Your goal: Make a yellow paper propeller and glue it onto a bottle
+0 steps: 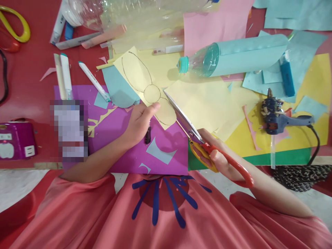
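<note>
My left hand (141, 122) pinches a strip of pale yellow paper (136, 71), thumb on top near its lower edge. Drawn on the strip in dark lines are a small circle and a petal-like loop on each side of it. In my right hand (220, 160) is a pair of scissors (185, 121) with one red and one yellow handle. The blades point up and left, their tips beside the strip just right of the circle. Under the hands lie a purple sheet (124, 145) and a light blue paper scrap (160, 151).
A bottle wrapped in light blue paper (249, 55) lies at the upper right. A glue gun (275, 117) rests on a yellow sheet (319, 103). Several markers (93, 81), a blurred phone (71, 129) and a purple box with sockets (17, 140) are at the left. Clear bottles (90, 14) lie behind.
</note>
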Available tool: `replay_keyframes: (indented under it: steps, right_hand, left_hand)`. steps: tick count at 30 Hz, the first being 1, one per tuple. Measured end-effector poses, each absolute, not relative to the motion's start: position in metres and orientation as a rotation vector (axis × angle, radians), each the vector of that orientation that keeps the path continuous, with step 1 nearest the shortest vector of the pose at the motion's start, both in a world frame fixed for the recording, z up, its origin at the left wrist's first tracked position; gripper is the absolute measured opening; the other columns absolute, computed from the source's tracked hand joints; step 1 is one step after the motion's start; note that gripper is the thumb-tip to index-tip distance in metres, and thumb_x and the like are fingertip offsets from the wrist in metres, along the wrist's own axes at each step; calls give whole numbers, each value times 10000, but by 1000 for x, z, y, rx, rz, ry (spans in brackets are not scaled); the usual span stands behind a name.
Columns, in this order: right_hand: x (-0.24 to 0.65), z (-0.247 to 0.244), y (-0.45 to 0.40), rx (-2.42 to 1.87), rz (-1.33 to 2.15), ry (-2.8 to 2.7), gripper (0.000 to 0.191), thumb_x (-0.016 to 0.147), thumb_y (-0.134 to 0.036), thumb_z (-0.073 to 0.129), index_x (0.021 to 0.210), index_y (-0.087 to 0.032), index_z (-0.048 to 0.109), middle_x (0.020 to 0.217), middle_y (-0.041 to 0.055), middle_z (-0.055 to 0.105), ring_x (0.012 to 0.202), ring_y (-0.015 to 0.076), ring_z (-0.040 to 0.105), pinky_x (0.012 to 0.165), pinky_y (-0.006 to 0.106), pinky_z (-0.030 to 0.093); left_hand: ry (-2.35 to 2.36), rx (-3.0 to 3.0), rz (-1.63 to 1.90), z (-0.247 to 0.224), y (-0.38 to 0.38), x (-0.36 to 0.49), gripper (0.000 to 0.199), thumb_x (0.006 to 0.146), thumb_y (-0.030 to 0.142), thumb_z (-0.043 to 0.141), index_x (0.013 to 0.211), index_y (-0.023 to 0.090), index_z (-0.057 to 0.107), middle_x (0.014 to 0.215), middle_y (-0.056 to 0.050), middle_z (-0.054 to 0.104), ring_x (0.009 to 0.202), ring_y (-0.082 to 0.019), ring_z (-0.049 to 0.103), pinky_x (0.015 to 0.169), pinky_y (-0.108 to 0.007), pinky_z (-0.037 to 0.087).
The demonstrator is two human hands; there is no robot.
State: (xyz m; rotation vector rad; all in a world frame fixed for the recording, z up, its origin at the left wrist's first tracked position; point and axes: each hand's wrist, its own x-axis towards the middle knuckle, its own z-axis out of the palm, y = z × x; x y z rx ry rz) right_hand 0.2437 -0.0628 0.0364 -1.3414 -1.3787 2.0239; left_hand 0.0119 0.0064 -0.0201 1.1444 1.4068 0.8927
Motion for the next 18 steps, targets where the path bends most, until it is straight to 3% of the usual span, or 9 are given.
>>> replay_keyframes:
  steps: [3,14,18]
  right_hand:
    - [244,38,-62,-1364,2040,-1358,666,796,-891,459,972,-250,427,604,-96,370,455,73,267,391,240,188]
    - [247,34,-64,-1354,2046,-1375,694,781,-896,466,1013,-243,441,595,-97,379,440,79,283,383,242,198]
    - [248,34,-64,-1351,2046,-1361,683,781,-888,483,1002,-243,443,589,-102,374,433,76,267,383,243,196]
  left_hand:
    - [1372,1202,904,-21,7,10,588,854,456,594,525,220,169,521,30,121,457,-114,177,474,-322,206]
    - [1341,1177,1030,-33,10,8,587,829,503,651,544,218,225,552,29,202,497,-110,233,506,-310,259]
    - [1269,1261,1079,-37,13,7,635,845,540,635,539,217,183,535,38,159,482,-103,218,488,-305,261]
